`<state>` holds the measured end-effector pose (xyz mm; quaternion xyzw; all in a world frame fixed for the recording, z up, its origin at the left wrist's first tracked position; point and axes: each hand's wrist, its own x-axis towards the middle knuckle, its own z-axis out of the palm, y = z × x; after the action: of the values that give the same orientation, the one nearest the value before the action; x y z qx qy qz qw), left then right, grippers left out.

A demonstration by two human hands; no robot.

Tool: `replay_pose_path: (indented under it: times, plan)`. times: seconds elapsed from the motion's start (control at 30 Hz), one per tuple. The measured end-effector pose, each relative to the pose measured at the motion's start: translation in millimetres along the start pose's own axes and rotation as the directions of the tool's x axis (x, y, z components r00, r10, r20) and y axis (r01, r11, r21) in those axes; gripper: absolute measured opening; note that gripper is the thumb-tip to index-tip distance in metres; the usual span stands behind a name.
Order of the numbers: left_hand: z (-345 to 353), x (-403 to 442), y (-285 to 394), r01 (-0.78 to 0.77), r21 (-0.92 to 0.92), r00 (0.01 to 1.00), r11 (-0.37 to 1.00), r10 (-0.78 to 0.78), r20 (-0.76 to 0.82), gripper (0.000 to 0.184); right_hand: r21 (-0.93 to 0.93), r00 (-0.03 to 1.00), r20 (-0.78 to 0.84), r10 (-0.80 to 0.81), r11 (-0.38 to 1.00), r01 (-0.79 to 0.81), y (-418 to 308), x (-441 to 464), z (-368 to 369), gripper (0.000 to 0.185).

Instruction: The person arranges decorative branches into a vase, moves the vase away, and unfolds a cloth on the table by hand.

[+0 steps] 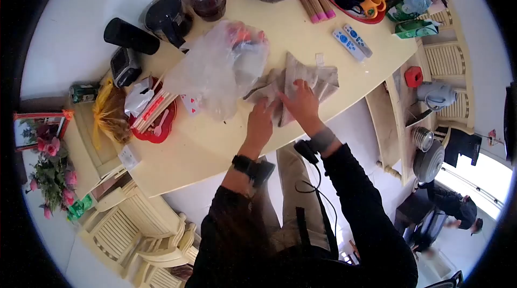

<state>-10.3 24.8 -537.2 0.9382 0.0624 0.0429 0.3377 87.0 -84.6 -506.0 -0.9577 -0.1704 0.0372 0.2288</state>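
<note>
A grey-beige cloth [320,84] lies partly folded and wrinkled near the front edge of the cream table. My right hand [302,106] rests on its middle, fingers stretched and spread over the fabric. Beside it, my left hand [260,122] touches the cloth's left part with its fingertips, the fingers apart. A crumpled clear plastic bag [207,67] with something red and orange inside sits just left of the cloth. Past the cloth's far right side lie two remote controls, one white [349,44] and one grey [357,40].
The table [188,167] also bears a red tray [157,134] with sticks, a yellow bag [110,110], a black cylinder [131,36], a dark glass pot [167,19] and a red-lidded jug [208,2]. Mugs [372,0] stand back right. Chairs [132,226] are left; another person [455,204] is far right.
</note>
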Motion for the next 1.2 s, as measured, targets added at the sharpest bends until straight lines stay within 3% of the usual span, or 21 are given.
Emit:
replay_pose_path:
  times: [0.1,0.2,0.27,0.3,0.33,0.37,0.4,0.43,0.5,0.57,0.63,0.7,0.77,0.83,0.93,1.07,1.13,1.2]
  plan:
    - [8.8,-6.6,-3.4,-0.065,0.305,0.993,0.950,0.033,0.110,0.037,-0.248,0.999,0.013,0.035,0.968,-0.031,16.7,-8.8,21.1,0.036]
    - [12.2,-11.1,-1.0,-0.043,0.363,0.975,0.931,-0.041,0.221,0.031,-0.033,0.961,0.106,0.257,0.966,-0.255,41.7,-27.9,18.1,0.026]
    - [15.2,-25.3,-1.5,-0.097,0.368,0.993,0.925,0.063,0.104,0.027,0.224,0.897,0.151,0.415,0.870,-0.439,60.5,-46.8,-2.4,0.023]
    - [16.0,-33.4,-0.7,-0.121,0.374,0.993,0.920,0.113,0.043,0.025,0.566,0.855,0.175,0.488,0.661,-0.493,72.5,-62.1,-15.3,0.021]
    - [7.8,-38.6,5.5,-0.109,0.301,0.994,0.947,0.105,0.028,0.025,0.818,0.811,0.228,0.539,0.346,-0.460,82.1,-77.3,-28.1,0.019]
    - [-8.1,-41.5,16.3,-0.097,0.227,0.995,0.969,0.097,0.014,0.025,0.887,0.741,0.282,0.609,0.128,-0.444,78.0,-84.9,-50.3,0.021]
    - [-20.2,-42.0,24.4,-0.088,0.150,0.996,0.985,0.089,0.003,0.025,0.890,0.771,0.307,0.557,0.119,-0.441,80.4,-94.5,-69.9,0.020]
    - [-25.3,-41.3,27.1,-0.073,0.015,0.997,0.997,0.072,0.040,0.026,0.914,0.741,0.385,0.550,-0.117,-0.387,83.4,-100.5,-84.2,0.016]
    - [-35.2,-39.7,30.4,-0.028,-0.250,0.991,0.968,0.060,0.123,0.026,0.878,0.686,0.478,0.549,-0.303,-0.369,109.6,-110.1,-89.2,0.014]
    - [-48.1,-23.7,37.0,0.068,-0.268,0.979,0.961,-0.012,0.204,0.026,0.928,0.864,0.300,0.404,0.087,-0.363,104.6,-97.1,-100.8,0.014]
    - [-64.7,1.7,43.7,0.122,-0.336,0.967,0.934,-0.036,0.252,0.027,0.941,0.890,0.259,0.376,0.111,-0.320,91.8,-68.4,-121.1,0.014]
    - [-88.8,32.3,47.4,0.144,-0.452,0.961,0.880,-0.016,0.275,0.031,0.933,0.791,0.355,0.499,-0.235,-0.271,67.3,-28.8,-147.0,0.015]
    - [-115.5,61.7,53.8,0.165,-0.577,0.965,0.800,-0.011,0.261,0.031,0.974,0.884,0.217,0.414,-0.156,-0.166,43.5,-2.0,-175.5,0.015]
    - [-145.3,89.4,64.6,0.245,-0.608,0.946,0.756,-0.048,0.322,0.024,0.989,0.887,0.138,0.441,-0.110,-0.099,41.6,22.6,-190.1,0.015]
    - [-154.3,110.7,71.9,-0.160,-0.455,0.987,0.876,0.139,-0.079,0.025,0.998,0.886,-0.014,0.463,-0.046,0.040,34.4,46.0,-207.3,0.015]
    - [-161.5,108.7,96.3,-0.419,-0.057,0.877,0.906,0.387,-0.285,0.032,0.992,0.890,-0.084,0.448,-0.050,0.119,47.3,44.0,-213.2,0.019]
    - [-142.1,92.7,95.8,-0.387,0.023,0.907,0.922,0.385,-0.171,0.033,0.992,0.872,-0.074,0.483,-0.051,0.113,61.2,29.8,-197.4,0.020]
    - [-111.3,75.2,86.4,-0.374,0.129,0.924,0.918,0.381,-0.032,0.034,0.997,0.836,0.074,0.544,-0.039,-0.063,94.8,4.4,-160.9,0.019]
